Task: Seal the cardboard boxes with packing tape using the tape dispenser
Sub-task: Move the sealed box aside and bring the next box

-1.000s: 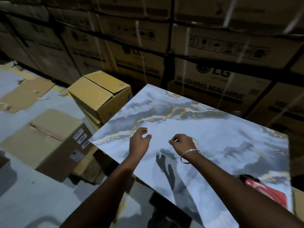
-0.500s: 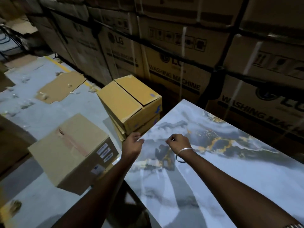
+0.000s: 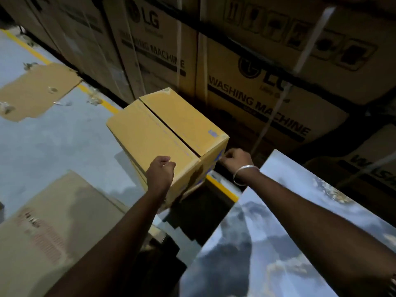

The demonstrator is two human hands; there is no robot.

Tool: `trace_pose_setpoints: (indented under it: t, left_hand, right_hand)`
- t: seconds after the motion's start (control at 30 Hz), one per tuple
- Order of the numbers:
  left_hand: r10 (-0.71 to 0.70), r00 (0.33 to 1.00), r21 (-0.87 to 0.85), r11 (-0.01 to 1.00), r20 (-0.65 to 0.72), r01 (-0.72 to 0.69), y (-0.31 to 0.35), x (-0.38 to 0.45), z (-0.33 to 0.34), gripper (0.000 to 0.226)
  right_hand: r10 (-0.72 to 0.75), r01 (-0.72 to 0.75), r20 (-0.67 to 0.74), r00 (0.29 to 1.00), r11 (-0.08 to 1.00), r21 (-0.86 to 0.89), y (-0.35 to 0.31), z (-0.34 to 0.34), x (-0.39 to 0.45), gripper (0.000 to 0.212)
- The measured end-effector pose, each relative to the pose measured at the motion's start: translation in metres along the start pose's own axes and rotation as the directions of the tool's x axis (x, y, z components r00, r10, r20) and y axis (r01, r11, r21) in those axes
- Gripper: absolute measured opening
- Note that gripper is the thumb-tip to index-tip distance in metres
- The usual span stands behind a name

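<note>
A yellow cardboard box (image 3: 162, 129) sits on top of another box beside the table, its two top flaps closed with an untaped seam running down the middle. My left hand (image 3: 160, 173) is over the box's near corner, fingers loosely curled and holding nothing. My right hand (image 3: 235, 158), with a metal bangle on the wrist, is curled into a fist against the box's right side next to a blue mark. No tape dispenser shows in this frame.
A marble-patterned table top (image 3: 289, 232) fills the lower right. A larger brown box (image 3: 53, 232) stands on the floor at lower left, with flattened cardboard (image 3: 36, 88) beyond it. Stacked washing machine cartons (image 3: 267, 71) wall off the back.
The view has swung left, away from the table. Both hands have moved off the table top to the yellow box. The red object seen at the table's edge has left view.
</note>
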State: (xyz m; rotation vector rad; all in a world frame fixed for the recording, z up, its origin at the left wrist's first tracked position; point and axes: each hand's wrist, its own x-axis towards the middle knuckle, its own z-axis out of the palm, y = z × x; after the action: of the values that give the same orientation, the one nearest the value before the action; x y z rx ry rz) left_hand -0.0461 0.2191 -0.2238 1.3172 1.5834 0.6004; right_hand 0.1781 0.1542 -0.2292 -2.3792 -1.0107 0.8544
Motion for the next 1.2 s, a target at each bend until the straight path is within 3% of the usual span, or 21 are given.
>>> trace_pose_setpoints:
  t: [0.07,0.2,0.3,0.4,0.5,0.6,0.7,0.93,1.1,1.2]
  left_hand:
    - [-0.022,0.999,0.011,1.0,-0.041,0.023,-0.005,0.043,0.004,0.025]
    - [-0.075,0.991,0.096,0.992,-0.11,0.085,-0.018,0.104,0.014,0.045]
    - [-0.107,0.982,0.204,0.969,-0.158,0.139,-0.038,0.131,0.024,0.059]
    - [-0.123,0.975,0.241,0.956,-0.186,0.167,-0.062,0.144,0.029,0.091]
    - [-0.182,0.963,0.202,0.954,-0.201,0.223,-0.08,0.154,0.03,0.129]
    - [-0.26,0.95,0.086,0.957,-0.17,0.277,-0.091,0.165,0.03,0.144]
    - [-0.318,0.936,0.001,0.947,-0.152,0.321,-0.092,0.169,0.031,0.141]
    - [-0.341,0.92,-0.128,0.938,-0.194,0.321,-0.082,0.164,0.007,0.128]
    - [-0.321,0.937,-0.217,0.933,-0.136,0.288,-0.031,0.151,-0.033,0.116]
    - [-0.318,0.946,-0.208,0.932,-0.07,0.298,0.009,0.127,-0.061,0.105]
  right_hand:
    - [0.003,-0.003,-0.008,1.0,0.999,-0.041,-0.015,0.01,0.046,0.029]
    - [-0.008,-0.003,-0.066,0.998,0.985,-0.17,-0.031,0.026,0.121,0.052]
    - [0.006,-0.028,-0.081,0.997,0.961,-0.275,-0.036,0.04,0.162,0.053]
    - [0.05,-0.073,-0.074,0.996,0.934,-0.35,-0.038,0.05,0.193,0.07]
    - [0.135,-0.143,-0.049,0.99,0.914,-0.379,-0.039,0.058,0.217,0.094]
    - [0.224,-0.204,0.022,0.974,0.922,-0.33,-0.038,0.061,0.23,0.109]
    - [0.25,-0.226,0.064,0.966,0.941,-0.254,-0.036,0.061,0.232,0.109]
    - [0.136,-0.146,-0.074,0.988,0.978,-0.15,-0.055,0.054,0.217,0.111]
    - [0.12,-0.155,-0.194,0.974,0.972,-0.177,-0.091,0.01,0.181,0.121]
    - [0.133,-0.181,-0.249,0.959,0.967,-0.181,-0.109,-0.026,0.139,0.116]
